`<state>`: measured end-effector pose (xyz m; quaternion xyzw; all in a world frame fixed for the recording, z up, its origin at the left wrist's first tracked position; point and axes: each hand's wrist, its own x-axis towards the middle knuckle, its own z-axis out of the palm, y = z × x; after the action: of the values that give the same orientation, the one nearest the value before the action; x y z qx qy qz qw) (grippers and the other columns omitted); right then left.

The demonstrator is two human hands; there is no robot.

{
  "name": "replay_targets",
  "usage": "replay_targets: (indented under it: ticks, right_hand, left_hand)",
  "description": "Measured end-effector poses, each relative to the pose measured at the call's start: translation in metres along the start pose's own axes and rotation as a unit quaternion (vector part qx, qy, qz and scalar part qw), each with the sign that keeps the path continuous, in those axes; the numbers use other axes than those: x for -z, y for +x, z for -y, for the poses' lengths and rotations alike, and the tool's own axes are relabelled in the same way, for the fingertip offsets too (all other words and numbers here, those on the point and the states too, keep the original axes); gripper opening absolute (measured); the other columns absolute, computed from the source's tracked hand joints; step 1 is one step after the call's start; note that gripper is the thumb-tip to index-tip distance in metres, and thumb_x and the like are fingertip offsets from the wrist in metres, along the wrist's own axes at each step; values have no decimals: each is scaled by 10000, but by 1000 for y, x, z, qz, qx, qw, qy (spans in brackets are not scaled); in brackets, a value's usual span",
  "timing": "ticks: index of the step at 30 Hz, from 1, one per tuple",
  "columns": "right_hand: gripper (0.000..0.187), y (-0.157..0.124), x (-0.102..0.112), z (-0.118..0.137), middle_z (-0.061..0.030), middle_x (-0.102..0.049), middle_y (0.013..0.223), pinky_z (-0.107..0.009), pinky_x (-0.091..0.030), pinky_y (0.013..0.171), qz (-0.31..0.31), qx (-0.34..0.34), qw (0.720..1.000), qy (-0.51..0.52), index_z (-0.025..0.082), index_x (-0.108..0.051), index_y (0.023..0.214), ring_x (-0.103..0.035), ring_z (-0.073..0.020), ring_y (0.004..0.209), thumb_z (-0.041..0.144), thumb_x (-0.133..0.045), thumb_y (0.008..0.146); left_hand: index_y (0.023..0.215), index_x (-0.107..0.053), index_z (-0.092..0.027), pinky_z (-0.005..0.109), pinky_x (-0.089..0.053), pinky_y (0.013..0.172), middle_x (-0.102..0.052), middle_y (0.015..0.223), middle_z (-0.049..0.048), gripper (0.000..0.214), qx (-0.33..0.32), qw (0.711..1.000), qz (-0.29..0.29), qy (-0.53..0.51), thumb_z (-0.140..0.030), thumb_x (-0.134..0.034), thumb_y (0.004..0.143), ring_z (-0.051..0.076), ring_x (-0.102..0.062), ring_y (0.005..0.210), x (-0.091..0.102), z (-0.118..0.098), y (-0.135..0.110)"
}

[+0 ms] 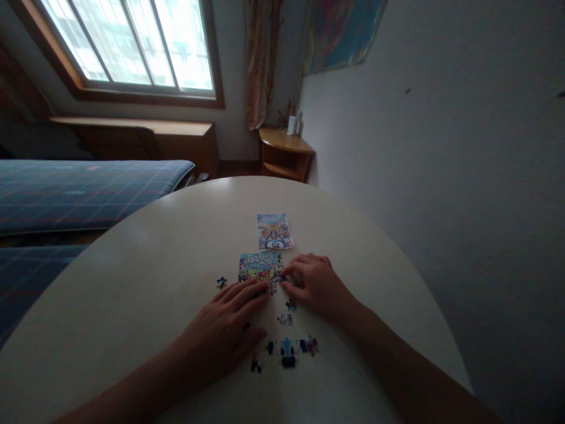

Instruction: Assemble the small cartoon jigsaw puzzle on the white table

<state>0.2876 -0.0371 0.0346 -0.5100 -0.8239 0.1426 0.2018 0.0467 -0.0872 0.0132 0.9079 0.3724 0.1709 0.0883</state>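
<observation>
A partly joined colourful jigsaw puzzle (259,267) lies on a round white table (145,259). My left hand (225,330) rests flat on the table, fingers stretched out, fingertips touching the puzzle's lower edge. My right hand (313,282) sits at the puzzle's right edge, its fingers curled and pinching at a piece there. A printed picture card (274,231) lies just beyond the puzzle. A joined strip of pieces (291,346) and loose pieces (285,318) lie between my forearms. One stray piece (221,282) sits left of the puzzle.
A white wall (441,147) runs along the table's right side. A bed with a blue plaid cover (79,191) stands to the left. A wooden corner shelf (285,153) and a window (132,44) are at the back.
</observation>
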Motion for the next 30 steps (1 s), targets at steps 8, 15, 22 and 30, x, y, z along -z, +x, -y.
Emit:
replay_targets:
  ticks: [8,15,22,30]
  right_hand:
    - [126,1,11,-11,-21,-734,935,-423,-313,908,11,-31,999,-6,252,-727,945,-643,-225,959,278,-715,822]
    - [138,2,3,-9,-28,-709,997,-405,-324,911,-5,-15,1000,-15,269,-734,961,-622,-218,997,311,-721,830]
    - [129,4,6,-9,-17,-727,915,-397,-300,892,-10,-18,999,-37,230,-711,888,-640,-216,931,314,-745,796]
    - [87,4,6,-6,-6,-732,810,-385,-297,875,-14,-4,1000,-25,222,-707,859,-646,-200,826,261,-732,786]
  left_hand:
    - [1411,-475,-249,509,-404,1123,-468,1509,45,469,4,1000,15,14,-323,-554,955,282,-439,1369,1,0,0]
    - [1424,-457,-246,506,-399,1130,-461,1514,44,481,-1,1000,12,11,-314,-552,957,274,-423,1379,0,1,0]
    - [1427,-457,-257,511,-397,1131,-454,1520,35,477,0,1000,20,19,-341,-547,966,274,-421,1383,-2,3,-1]
    - [1431,-461,-251,504,-410,1124,-458,1518,38,482,-3,1000,18,14,-342,-543,964,277,-428,1379,0,3,1]
